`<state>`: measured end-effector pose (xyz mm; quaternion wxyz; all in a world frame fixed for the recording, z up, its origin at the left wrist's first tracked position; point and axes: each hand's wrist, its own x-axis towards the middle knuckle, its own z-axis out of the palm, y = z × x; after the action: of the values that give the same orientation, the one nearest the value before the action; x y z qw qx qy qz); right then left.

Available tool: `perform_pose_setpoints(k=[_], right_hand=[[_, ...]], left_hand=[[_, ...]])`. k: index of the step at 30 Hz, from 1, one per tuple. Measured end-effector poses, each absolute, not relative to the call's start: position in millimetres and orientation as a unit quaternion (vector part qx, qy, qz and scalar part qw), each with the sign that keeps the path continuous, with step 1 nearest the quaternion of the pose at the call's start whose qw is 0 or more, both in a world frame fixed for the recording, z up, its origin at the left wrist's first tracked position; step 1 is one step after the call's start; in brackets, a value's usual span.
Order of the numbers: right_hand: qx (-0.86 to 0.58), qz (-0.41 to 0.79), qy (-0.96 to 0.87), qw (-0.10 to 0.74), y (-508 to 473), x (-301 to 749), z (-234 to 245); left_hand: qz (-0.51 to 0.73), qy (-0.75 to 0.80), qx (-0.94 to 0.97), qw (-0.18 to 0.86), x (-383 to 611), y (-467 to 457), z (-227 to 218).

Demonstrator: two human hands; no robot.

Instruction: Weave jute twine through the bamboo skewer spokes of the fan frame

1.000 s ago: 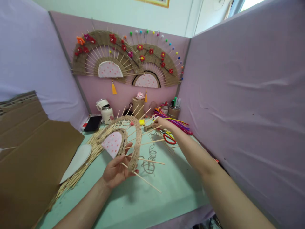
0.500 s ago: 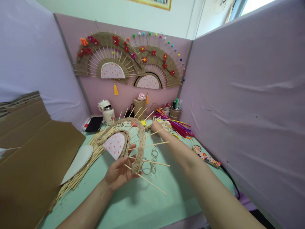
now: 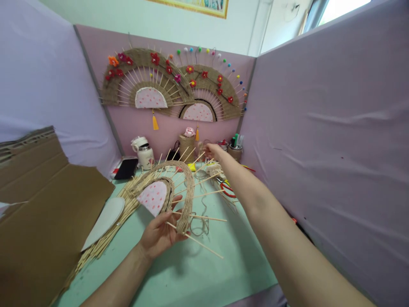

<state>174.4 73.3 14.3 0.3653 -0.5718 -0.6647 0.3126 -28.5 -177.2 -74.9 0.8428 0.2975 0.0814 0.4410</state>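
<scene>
My left hand [image 3: 159, 234] grips the lower edge of a half-woven fan [image 3: 179, 192] made of wooden sticks, jute twine and a pink dotted half-circle, holding it tilted above the green table [image 3: 198, 273]. My right hand [image 3: 213, 150] reaches far forward past the fan's stick tips, fingers pinched on a jute twine strand [image 3: 201, 149] that it lifts near the back of the table. A loose coil of twine [image 3: 200, 221] lies on the table under the fan. A bundle of twine [image 3: 214, 168] sits just below my right wrist.
Two finished fans [image 3: 172, 81] hang on the pink back wall. Brown cardboard [image 3: 41, 213] covers the left. A white half-disc [image 3: 104, 217], loose sticks [image 3: 96, 247], a phone [image 3: 127, 168], a small jar [image 3: 145, 153], a twine spool [image 3: 185, 145], red scissors [image 3: 227, 188] and pen cups [image 3: 235, 149] crowd the table.
My right hand has risen from the twine bundle on the table toward the back wall, drawing the strand up. The left hand and fan stay almost still.
</scene>
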Motion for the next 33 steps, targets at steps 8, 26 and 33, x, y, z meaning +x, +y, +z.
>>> perform_pose_setpoints(k=[8,26,33], right_hand=[[-0.537,0.296,-0.575,0.541,98.9,199.6,120.5],[-0.410,0.205,-0.574,0.679,73.0,215.0,181.8],[-0.267,0.194,-0.589,0.738,18.3,243.4,228.2]], left_hand=[[0.450,0.097,0.291,0.839,-29.9,-176.4,-79.5],[0.444,0.099,0.294,0.841,-30.4,-177.6,-78.7],[0.443,0.115,0.297,0.838,-28.6,-178.2,-78.7]])
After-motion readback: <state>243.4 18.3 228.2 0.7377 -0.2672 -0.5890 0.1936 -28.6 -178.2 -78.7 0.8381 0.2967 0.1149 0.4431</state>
